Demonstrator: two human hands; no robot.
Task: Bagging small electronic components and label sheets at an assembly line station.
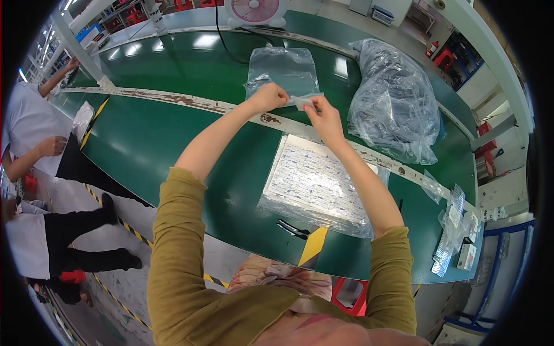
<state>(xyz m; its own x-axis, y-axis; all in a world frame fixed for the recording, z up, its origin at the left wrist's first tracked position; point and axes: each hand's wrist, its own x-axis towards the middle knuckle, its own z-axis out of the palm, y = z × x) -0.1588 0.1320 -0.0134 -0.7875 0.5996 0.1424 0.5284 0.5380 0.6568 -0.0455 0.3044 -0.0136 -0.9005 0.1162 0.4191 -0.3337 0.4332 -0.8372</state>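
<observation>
Out in front of me, both hands are closed in a pinch on a translucent plastic piece (302,102), seemingly a bag's edge. My left hand (269,98) grips its left end, and my right hand (324,120) its right side. Just beyond them a clear plastic bag (288,64) lies flat on the green table; I cannot tell whether the held piece belongs to it. Closer to me, below my hands, sits a stack of flat white sheets (314,176) with blue marks, partly wrapped in clear film. My right forearm passes over its right side.
A large heap of clear plastic bags (392,98) stands at the right. Dark scissors or cutter (292,229) lie near the front edge. Silvery strips (449,233) and small boxes (466,256) are at the right end. A pink fan (255,10) stands behind; co-workers (40,127) are at left.
</observation>
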